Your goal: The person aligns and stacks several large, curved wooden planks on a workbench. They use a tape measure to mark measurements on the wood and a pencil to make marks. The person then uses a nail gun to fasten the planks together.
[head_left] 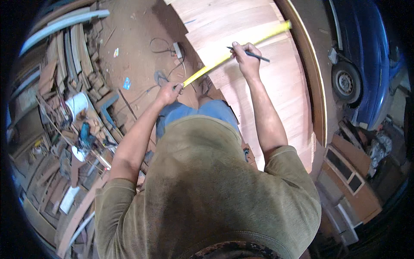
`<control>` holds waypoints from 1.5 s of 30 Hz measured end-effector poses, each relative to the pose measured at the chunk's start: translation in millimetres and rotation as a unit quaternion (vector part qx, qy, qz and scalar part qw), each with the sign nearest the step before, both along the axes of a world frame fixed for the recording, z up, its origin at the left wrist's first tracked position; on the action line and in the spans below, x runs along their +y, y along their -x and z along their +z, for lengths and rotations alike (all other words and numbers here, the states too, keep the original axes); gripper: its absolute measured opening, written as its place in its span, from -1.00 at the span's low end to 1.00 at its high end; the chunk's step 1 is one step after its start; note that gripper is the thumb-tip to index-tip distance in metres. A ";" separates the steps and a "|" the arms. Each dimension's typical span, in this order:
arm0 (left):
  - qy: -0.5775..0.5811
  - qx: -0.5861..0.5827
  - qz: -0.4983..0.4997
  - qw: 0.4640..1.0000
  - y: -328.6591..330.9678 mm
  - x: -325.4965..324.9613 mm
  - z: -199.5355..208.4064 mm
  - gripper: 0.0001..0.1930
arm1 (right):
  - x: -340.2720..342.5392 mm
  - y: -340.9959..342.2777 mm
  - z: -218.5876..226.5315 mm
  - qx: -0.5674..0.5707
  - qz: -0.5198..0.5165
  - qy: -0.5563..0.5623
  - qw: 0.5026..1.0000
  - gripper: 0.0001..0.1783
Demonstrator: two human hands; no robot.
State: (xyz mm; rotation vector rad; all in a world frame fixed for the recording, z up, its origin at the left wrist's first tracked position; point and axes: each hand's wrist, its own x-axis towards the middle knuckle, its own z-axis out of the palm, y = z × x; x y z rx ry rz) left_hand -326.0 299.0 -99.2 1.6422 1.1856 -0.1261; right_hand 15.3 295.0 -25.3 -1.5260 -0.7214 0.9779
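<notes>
A yellow measuring tape (pixel 206 69) stretches across pale wooden boards (pixel 241 30), its far end lying near the long wooden edge piece on the right. My left hand (pixel 170 92) is closed around the near end of the tape, just off the boards' left side. Over the boards, next to the middle of the tape, my right hand (pixel 246 62) holds a dark pencil (pixel 261 58) between its fingers. The pencil's tip points left, toward the tape, and I cannot tell whether it touches anything.
A long raised wooden edge (pixel 312 69) borders the boards on the right, with a blue car (pixel 373 52) beyond it. Scrap timber (pixel 64 56), a white bucket (pixel 77 105) and a teal power tool (pixel 86 133) crowd the left. A power strip (pixel 177 50) with cable lies on the floor.
</notes>
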 end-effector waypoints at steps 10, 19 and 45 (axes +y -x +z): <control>0.173 -0.104 0.413 0.888 3.0 33.2 98.6 -0.29 | -107.8 9.3 21.4 0.013 -0.056 -0.020 0.998 -0.68; 0.433 -0.066 0.466 0.769 79.5 -33.3 95.9 -0.34 | -87.1 69.1 58.7 0.063 0.017 0.198 0.978 -0.76; -0.009 0.129 0.814 0.567 659.2 44.9 -89.6 -0.41 | 209.0 599.8 382.9 0.189 0.426 -0.543 0.698 -0.74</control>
